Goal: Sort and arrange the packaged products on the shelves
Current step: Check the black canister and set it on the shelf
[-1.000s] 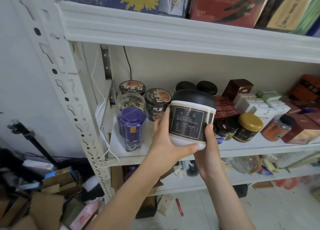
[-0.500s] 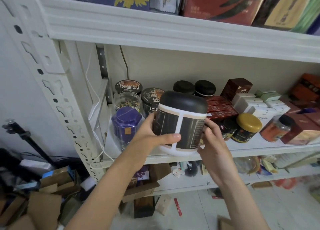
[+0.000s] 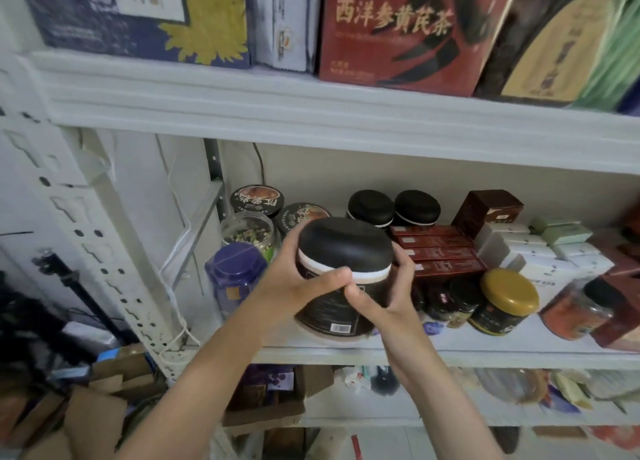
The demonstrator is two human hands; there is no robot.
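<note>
Head view: both hands wrap the black-lidded jar [image 3: 343, 251] at the front of the middle shelf [image 3: 485, 352]. The left hand [image 3: 294, 286] curls round its left side and the right hand [image 3: 388, 300] round its right, with the thumb tips nearly meeting on the label just under the lid. The jar's base is down at the shelf's front lip; whether it rests there cannot be told. The purple jar [image 3: 235, 276] stands just beside it on the left, and small dark jars and the gold-lidded jar [image 3: 507, 296] crowd the right. Red flat boxes [image 3: 440, 251] lie close behind. Above the lid there is open room up to the upper shelf [image 3: 311, 113].
</note>
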